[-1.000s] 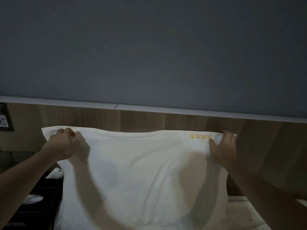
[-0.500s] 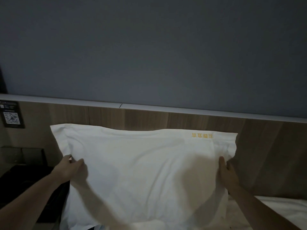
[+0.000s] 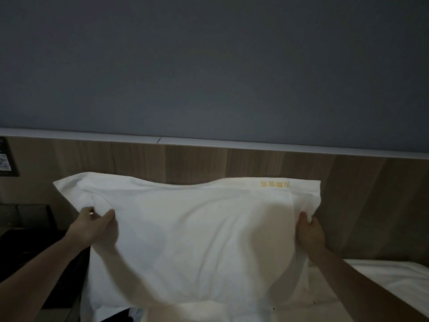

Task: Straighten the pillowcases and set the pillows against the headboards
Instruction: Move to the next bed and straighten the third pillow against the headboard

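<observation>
- Where its top right corner meets the wooden headboard [image 3: 209, 163], a white pillow [image 3: 197, 240] carries a short line of yellow embroidered characters [image 3: 275, 184]; they appear upside down and are too small to read.
- Far to the pillow's left, on the headboard, hangs a small dark placard [image 3: 7, 156] with a square code pattern; its print cannot be made out.
- Standing upright, the pillow leans against the headboard, its top edge sagging a little in the middle and its two upper corners flaring out as flat flaps.
- Above the pillow, the headboard ends in a pale ledge [image 3: 278, 147], and a plain grey wall [image 3: 209, 66] rises over that with open room above.
- To the pillow's right lies a white bed sheet [image 3: 383, 277], rumpled, with free space beside the pillow's right edge.
- To the pillow's left sits a dark bedside surface [image 3: 23, 247], dim and hard to make out.
- Below the pillow's bottom edge, more white bedding shows, with a dark patch whose nature I cannot tell.
- At the pillow's left side, the left hand [image 3: 90, 226] pinches the fabric, thumb in front and fingers curled behind the edge.
- At the pillow's right side, the right hand [image 3: 310, 231] grips the edge, thumb on the front and fingers wrapped round the back.
</observation>
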A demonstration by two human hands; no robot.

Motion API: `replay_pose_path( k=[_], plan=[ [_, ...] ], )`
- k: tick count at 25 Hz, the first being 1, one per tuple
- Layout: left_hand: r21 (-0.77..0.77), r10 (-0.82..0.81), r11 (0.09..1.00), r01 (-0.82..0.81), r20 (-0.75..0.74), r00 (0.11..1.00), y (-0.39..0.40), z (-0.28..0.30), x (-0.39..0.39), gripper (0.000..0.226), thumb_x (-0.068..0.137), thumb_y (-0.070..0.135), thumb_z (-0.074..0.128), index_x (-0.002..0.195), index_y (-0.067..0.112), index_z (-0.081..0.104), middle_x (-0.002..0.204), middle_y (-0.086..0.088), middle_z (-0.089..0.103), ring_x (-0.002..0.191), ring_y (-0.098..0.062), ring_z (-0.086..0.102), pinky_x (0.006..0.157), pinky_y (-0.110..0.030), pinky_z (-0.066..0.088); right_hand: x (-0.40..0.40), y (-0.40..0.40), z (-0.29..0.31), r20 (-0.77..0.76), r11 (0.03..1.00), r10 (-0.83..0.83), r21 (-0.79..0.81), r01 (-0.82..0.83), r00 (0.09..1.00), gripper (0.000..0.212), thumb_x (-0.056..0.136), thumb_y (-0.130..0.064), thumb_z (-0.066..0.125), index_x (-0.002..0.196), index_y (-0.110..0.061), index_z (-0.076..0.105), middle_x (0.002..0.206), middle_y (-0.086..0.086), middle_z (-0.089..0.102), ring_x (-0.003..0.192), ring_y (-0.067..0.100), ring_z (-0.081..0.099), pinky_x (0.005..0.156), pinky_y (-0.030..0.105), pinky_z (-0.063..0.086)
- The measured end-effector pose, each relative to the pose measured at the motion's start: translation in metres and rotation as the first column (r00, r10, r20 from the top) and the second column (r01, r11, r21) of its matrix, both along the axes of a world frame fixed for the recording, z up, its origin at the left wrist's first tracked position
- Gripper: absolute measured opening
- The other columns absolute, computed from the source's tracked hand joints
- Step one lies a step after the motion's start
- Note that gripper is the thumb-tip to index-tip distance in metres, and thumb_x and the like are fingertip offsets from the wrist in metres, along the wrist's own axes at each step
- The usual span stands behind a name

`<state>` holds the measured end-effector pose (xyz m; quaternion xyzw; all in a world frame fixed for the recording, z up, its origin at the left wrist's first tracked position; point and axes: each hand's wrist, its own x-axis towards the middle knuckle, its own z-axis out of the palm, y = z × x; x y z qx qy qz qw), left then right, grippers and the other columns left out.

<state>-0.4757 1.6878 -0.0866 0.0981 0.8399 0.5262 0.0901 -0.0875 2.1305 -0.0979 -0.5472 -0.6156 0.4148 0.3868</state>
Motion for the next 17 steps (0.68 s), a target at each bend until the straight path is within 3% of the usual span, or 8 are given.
replay_pose_path(
  k=[4,7,9,10,11,13,15,17],
  plan=[
    [0.007,0.013,1.0,-0.013,-0.044,0.999,0.012,0.02,0.028,0.075,0.091,0.054,0.07,0.145,0.009,0.046,0.134,-0.017,0.063,0.121,-0.041,0.062,0.107,-0.053,0.049,0.013,-0.002,0.0,-0.082,0.99,-0.126,0.046,0.13,0.989,0.055,0.108,-0.038,0.045,0.142,0.005,0.054,0.144,0.033,0.056,0.134,0.051,0.052,0.112,0.051,0.04],
    [-0.031,-0.041,0.999,0.041,-0.015,0.999,0.014,0.014,0.012,0.099,0.078,0.073,0.071,0.145,0.005,0.047,0.139,-0.017,0.062,0.122,-0.04,0.063,0.107,-0.048,0.05,0.015,0.002,0.004,-0.008,0.997,-0.083,0.0,0.083,0.997,0.057,0.106,-0.037,0.048,0.147,0.003,0.05,0.148,0.031,0.054,0.137,0.05,0.05,0.113,0.05,0.039],
    [-0.078,-0.008,0.997,0.006,-0.019,1.0,0.015,0.015,0.003,0.119,0.062,0.092,0.064,0.142,0.005,0.051,0.142,-0.021,0.058,0.123,-0.042,0.062,0.108,-0.054,0.05,0.011,0.007,0.019,0.003,0.999,0.003,0.044,-0.003,1.0,0.059,0.095,-0.042,0.051,0.135,0.0,0.059,0.133,0.027,0.064,0.126,0.05,0.057,0.107,0.053,0.044],
    [-0.121,0.02,0.992,-0.027,-0.055,0.998,0.016,0.022,0.007,0.114,0.069,0.086,0.065,0.147,0.005,0.047,0.148,-0.025,0.051,0.13,-0.046,0.056,0.111,-0.056,0.046,0.007,0.01,0.029,-0.022,0.995,0.01,0.102,-0.008,1.0,0.063,0.084,-0.048,0.049,0.124,-0.001,0.063,0.121,0.024,0.067,0.119,0.049,0.061,0.103,0.054,0.048],
    [-0.181,0.05,0.981,-0.072,-0.124,0.991,0.018,0.035,0.02,0.102,0.08,0.072,0.068,0.152,0.004,0.04,0.153,-0.028,0.041,0.137,-0.049,0.048,0.114,-0.057,0.042,0.004,0.012,0.039,-0.023,0.982,-0.015,0.187,0.019,1.0,0.069,0.076,-0.053,0.048,0.119,0.0,0.064,0.116,0.023,0.067,0.116,0.048,0.062,0.102,0.054,0.049],
    [-0.223,0.075,0.961,-0.165,-0.365,0.928,0.024,0.052,0.033,0.081,0.092,0.048,0.071,0.151,0.003,0.039,0.154,-0.03,0.036,0.138,-0.052,0.043,0.111,-0.06,0.041,-0.004,0.013,0.054,0.059,0.913,-0.094,0.403,0.063,0.994,0.069,0.081,-0.047,0.061,0.133,-0.001,0.059,0.133,0.024,0.061,0.126,0.046,0.056,0.108,0.053,0.044],
    [-0.271,-0.003,0.944,-0.19,-0.582,0.813,0.032,0.065,0.04,0.066,0.091,0.039,0.073,0.141,0.004,0.047,0.145,-0.028,0.045,0.127,-0.052,0.05,0.099,-0.061,0.048,-0.015,0.013,0.063,0.207,0.81,-0.099,0.585,-0.042,0.973,0.061,0.086,-0.031,0.068,0.139,-0.002,0.055,0.14,0.021,0.059,0.13,0.043,0.053,0.112,0.052,0.04],
    [-0.394,-0.16,0.903,-0.172,-0.678,0.717,0.043,0.073,0.039,0.054,0.089,0.034,0.074,0.129,0.005,0.052,0.134,-0.025,0.05,0.115,-0.051,0.056,0.087,-0.058,0.052,-0.029,0.014,0.067,0.367,0.723,-0.067,0.659,-0.209,0.928,0.059,0.082,-0.029,0.066,0.135,-0.006,0.059,0.137,0.016,0.062,0.124,0.041,0.055,0.106,0.051,0.042]
  ],
)
